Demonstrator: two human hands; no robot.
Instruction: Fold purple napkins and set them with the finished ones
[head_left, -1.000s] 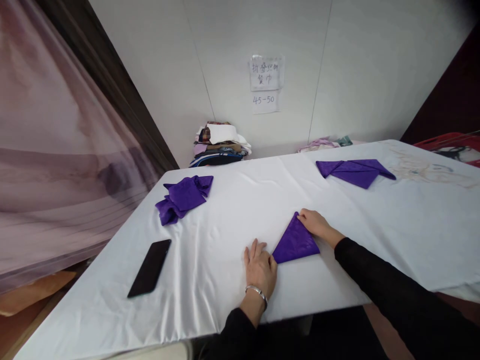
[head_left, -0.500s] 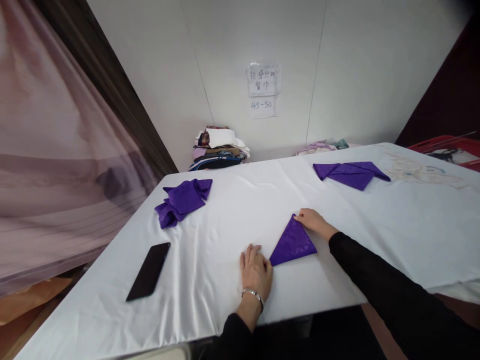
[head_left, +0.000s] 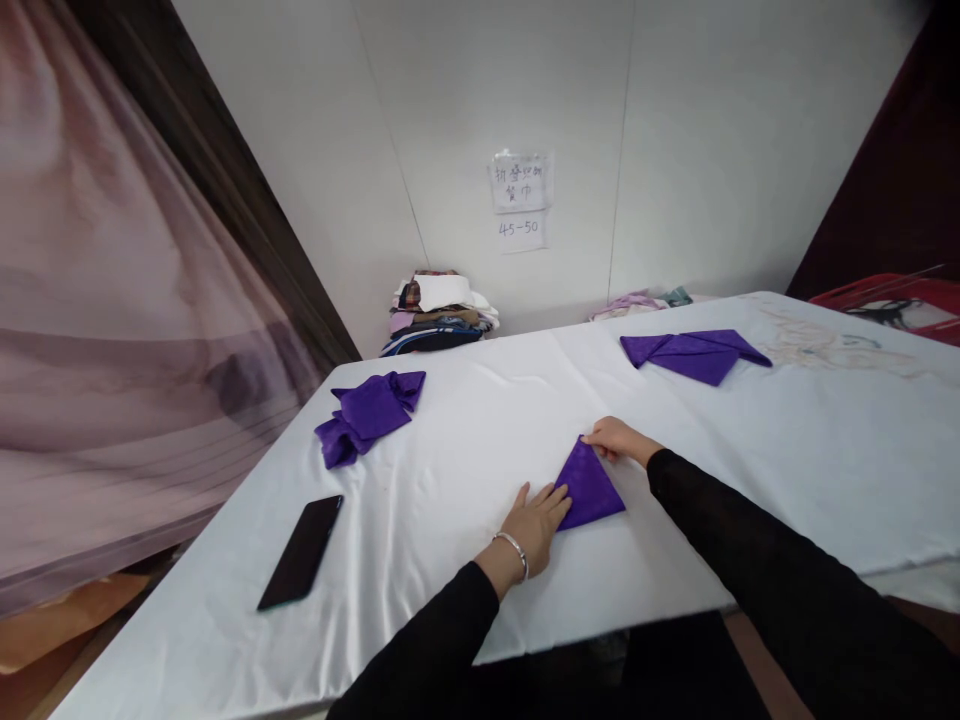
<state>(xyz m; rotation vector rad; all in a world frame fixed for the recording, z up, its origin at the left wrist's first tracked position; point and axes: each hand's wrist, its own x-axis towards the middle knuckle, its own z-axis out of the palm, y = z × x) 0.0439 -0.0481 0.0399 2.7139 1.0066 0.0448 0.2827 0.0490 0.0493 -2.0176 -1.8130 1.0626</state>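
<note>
A purple cloth napkin (head_left: 591, 492), folded into a triangle, lies on the white-covered table near its front edge. My left hand (head_left: 534, 525), with a silver bangle at the wrist, rests flat over the napkin's left corner, fingers stretched out; that corner is hidden beneath it. At the top point of the triangle, my right hand (head_left: 613, 440) pinches the cloth between thumb and fingers. Another purple napkin (head_left: 694, 355) lies folded at the back right. Crumpled purple cloth (head_left: 371, 412) sits at the back left.
A black phone (head_left: 301, 552) lies at the left on the white tablecloth (head_left: 450, 540). Behind the table is a stack of folded clothes (head_left: 439, 312). Handwritten paper signs (head_left: 521, 200) hang on the wall, and a red basket (head_left: 892, 300) stands at the far right.
My left hand has slid right and up from beside the left corner onto the napkin, its fingers now lying flat. My right hand keeps its pinch at the top point. The view has shifted slightly.
</note>
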